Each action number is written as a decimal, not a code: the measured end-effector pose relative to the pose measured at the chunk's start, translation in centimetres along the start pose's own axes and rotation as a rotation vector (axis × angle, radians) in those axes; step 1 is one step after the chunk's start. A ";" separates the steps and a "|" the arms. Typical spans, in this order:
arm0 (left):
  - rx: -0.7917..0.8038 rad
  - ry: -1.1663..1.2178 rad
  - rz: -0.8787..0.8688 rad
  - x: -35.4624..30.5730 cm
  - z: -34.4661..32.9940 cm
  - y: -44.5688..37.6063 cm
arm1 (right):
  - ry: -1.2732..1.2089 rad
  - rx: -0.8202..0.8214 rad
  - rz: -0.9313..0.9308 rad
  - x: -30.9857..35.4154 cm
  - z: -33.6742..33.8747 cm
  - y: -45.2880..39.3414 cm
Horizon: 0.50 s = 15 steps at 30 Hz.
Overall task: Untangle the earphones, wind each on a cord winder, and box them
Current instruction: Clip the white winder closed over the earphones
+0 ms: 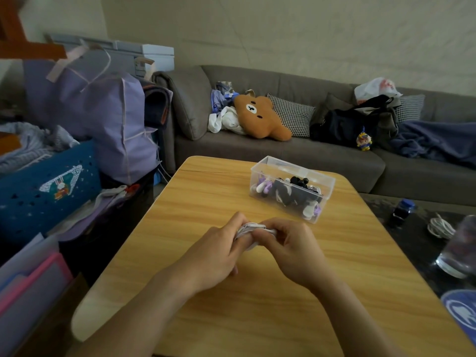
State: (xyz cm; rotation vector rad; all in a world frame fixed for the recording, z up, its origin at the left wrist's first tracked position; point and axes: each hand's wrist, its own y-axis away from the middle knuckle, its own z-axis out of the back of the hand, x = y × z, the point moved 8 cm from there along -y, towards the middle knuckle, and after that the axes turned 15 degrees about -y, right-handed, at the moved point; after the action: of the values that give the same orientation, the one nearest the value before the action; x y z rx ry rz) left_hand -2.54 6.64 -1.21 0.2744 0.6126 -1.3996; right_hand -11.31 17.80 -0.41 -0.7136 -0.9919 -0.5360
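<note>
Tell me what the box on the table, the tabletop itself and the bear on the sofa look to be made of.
Box: clear hard plastic, glossy; the wound earphones show through its walls.
Tabletop: wood or, more likely, wood-look laminate; smooth, light, with streaky grain lines and rounded corners.
Bear: soft brown plush fabric, matte; it sags on the sofa like a cushion.

The room was dim and flat-lit; I saw no hard shadows, only a soft one under my hands on the wooden table (pixel 257 318). The wide lens bowed the sofa (pixel 283 150) and the wall lines. The picture's left side fell dark, and the glass (pixel 461 251) at the right edge was smeared.
</note>
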 end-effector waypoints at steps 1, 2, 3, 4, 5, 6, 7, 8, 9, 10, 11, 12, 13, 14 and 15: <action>-0.023 0.001 0.002 0.0 0.1 -0.1 | -0.039 -0.008 -0.009 0.0 0.0 -0.1; -0.048 0.006 0.000 -0.1 0.1 -0.2 | -0.109 -0.015 -0.020 -0.1 0.1 -0.1; -0.073 0.013 -0.005 -0.2 0.3 -0.2 | -0.199 -0.023 -0.034 0.0 0.1 -0.2; -0.097 0.021 -0.011 -0.3 0.4 -0.3 | -0.296 -0.032 -0.043 0.1 0.1 -0.1; -0.115 0.030 -0.016 -0.4 0.5 -0.2 | -0.379 -0.043 -0.044 0.2 0.0 -0.1; -0.127 0.041 -0.018 -0.5 0.5 -0.2 | -0.444 -0.056 -0.045 0.2 0.0 0.0; -0.136 0.054 -0.017 -0.5 0.6 -0.2 | -0.497 -0.071 -0.043 0.3 0.0 0.1; -0.140 0.069 -0.013 -0.5 0.6 -0.2 | -0.552 -0.088 -0.048 0.3 -0.2 0.2; -0.143 0.085 -0.005 -0.4 0.7 -0.2 | -0.605 -0.103 -0.057 0.2 -0.3 0.3; -0.144 0.094 0.004 -0.3 0.8 -0.2 | -0.649 -0.118 -0.069 0.0 -0.5 0.3; -0.142 0.096 0.011 -0.1 0.8 -0.3 | -0.679 -0.132 -0.080 -0.2 -0.8 0.3; -0.134 0.097 0.018 0.1 0.8 -0.3 | -0.698 -0.142 -0.088 -0.3 -1.0 0.3; -0.126 0.098 0.025 0.2 0.8 -0.3 | -0.698 -0.151 -0.088 -0.3 -1.2 0.3; -0.122 0.098 0.034 0.4 0.7 -0.3 | -0.693 -0.158 -0.088 -0.4 -1.4 0.3; -0.124 0.097 0.046 0.6 0.8 -0.3 | -0.693 -0.164 -0.085 -0.4 -1.6 0.4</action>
State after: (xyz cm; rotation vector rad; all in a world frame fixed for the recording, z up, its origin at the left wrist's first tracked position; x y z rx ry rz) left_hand -2.61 5.71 -0.87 0.2568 0.7651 -1.3047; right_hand -10.35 16.86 -1.45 -1.0401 -1.6403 -0.4510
